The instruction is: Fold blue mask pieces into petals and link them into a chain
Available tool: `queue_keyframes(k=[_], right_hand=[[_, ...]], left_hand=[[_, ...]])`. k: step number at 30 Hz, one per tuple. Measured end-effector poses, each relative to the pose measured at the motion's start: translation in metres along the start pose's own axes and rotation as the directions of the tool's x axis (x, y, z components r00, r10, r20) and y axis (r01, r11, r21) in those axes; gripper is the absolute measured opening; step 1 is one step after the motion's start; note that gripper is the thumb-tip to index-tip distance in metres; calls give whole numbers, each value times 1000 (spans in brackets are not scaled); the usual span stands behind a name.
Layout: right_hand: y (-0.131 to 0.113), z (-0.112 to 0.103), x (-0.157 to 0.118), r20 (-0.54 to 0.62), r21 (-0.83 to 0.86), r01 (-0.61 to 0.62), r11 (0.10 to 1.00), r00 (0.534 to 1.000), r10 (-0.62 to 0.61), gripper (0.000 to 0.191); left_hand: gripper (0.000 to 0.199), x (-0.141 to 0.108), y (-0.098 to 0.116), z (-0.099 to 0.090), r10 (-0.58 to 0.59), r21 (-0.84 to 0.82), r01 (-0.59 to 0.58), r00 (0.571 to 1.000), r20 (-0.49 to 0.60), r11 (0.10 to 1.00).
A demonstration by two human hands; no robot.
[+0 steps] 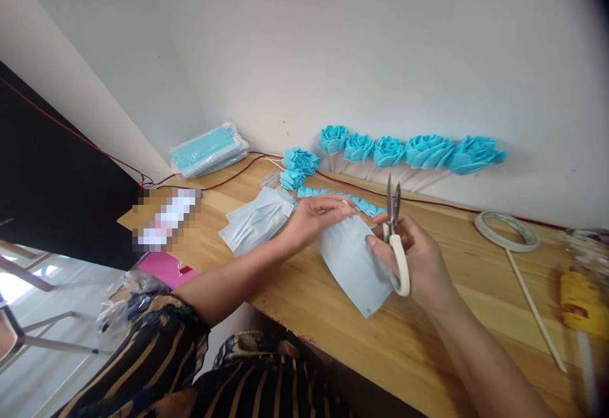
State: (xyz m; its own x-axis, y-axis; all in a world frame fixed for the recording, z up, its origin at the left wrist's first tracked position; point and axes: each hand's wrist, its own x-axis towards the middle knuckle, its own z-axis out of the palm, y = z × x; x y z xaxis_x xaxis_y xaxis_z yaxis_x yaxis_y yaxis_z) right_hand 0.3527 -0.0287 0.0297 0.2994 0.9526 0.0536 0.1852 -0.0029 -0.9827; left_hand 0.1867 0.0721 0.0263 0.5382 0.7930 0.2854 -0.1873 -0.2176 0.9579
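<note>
Holding scissors (400,257) — masks (209,149) inside bag (235,132)

Light is soft, while the yellow tool (579,299) blurs.

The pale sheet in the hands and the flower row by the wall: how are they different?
The sheet is pale blue; the flower row is brighter blue. The sheet is nearly flat; the flower row has ruffled heads. The sheet is being held; the flower row leans on the wall. Both are blue.
</note>
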Motion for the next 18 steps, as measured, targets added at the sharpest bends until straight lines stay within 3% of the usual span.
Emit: queue_keyframes(k=[4, 7, 10, 13, 15, 17, 18], right_hand=[[5, -3, 5, -19, -6, -19, 1000, 1000, 18, 40], [9, -6, 8, -16, 9, -53, 999, 998, 54, 43], [9, -7, 8, -29, 22, -76, 997, 997, 77, 46], [6, -7, 7, -48, -9, -80, 997, 996, 79, 45], [4, -7, 7, -44, -25, -79, 997, 996, 78, 43], [4, -8, 7, -42, -41, -79, 996, 996, 78, 42], [4, -8, 8, -47, -54, -80, 995, 996, 78, 43]], left_hand=[[26, 15, 5, -23, -9, -110, -12, 982, -187, 994], [32, 28, 19, -53, 35, -193, -119, 920, -391, 974], [29, 40, 41, -88, 105, -142, -190, 880, -463, 971], [25, 54, 59, -120, 171, 29, -174, 897, -408, 984], [22, 63, 61, -138, 173, 227, -95, 919, -353, 969], [20, 69, 54, -153, 111, 542, 62, 953, -281, 838], [19, 71, 47, -159, 62, 708, 138, 966, -249, 693]])
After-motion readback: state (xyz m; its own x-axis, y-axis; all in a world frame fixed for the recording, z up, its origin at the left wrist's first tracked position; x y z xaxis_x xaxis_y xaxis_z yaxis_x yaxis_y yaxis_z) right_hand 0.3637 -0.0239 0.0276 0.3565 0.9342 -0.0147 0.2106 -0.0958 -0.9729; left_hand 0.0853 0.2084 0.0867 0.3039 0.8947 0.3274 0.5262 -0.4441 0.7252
